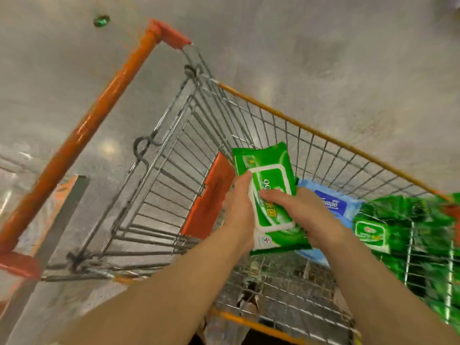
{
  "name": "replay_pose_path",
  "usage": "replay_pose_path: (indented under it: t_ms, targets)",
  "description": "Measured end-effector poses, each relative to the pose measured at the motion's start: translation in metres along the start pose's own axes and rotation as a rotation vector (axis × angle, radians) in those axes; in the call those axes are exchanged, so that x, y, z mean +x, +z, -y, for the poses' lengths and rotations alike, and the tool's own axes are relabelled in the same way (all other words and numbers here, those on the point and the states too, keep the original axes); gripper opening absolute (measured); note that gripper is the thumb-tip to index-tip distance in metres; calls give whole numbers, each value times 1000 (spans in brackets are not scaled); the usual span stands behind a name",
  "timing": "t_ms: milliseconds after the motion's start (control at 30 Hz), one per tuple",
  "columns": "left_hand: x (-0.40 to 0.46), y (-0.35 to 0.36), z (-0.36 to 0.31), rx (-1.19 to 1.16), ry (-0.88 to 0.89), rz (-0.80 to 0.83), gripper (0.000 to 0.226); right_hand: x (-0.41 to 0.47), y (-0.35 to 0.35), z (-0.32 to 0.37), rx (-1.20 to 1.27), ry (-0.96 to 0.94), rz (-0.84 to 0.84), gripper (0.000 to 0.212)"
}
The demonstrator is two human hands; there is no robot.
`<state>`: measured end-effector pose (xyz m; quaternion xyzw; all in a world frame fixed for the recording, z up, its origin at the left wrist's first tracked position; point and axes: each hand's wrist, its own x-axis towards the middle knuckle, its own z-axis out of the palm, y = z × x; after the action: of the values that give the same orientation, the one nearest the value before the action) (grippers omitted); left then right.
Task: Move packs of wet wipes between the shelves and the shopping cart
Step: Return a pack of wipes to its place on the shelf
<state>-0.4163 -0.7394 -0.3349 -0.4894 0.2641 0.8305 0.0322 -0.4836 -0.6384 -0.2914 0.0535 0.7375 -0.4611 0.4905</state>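
Note:
Over the wire shopping cart (286,125) I hold a green pack of wet wipes (270,185) with a white lid, using both hands. My left hand (240,207) grips its left edge, thumb on the lid. My right hand (301,212) holds its right side, thumb lying across the lid. Behind my right hand a blue pack (333,202) lies in the basket. More green packs (388,230) are piled at the cart's right end.
The cart's orange handle bar (99,115) runs up the left side, with the folded child seat and its orange flap (211,195) below it. Grey polished floor (323,46) surrounds the cart. A small green object (101,20) lies on the floor at top left.

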Motion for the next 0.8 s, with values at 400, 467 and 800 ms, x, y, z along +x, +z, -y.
replay_pose_path:
  t_ms: [400,467,800]
  targets:
    - [-142,56,-47,207,17,434,79,-200,-18,82,-55,-145,-343,40]
    - [-158,65,-39,206,26,486,103,-234,-17,79,3,-141,-385,35]
    - [-296,97,28,333,-237,859,86,-391,-22,16,54,-105,-713,37]
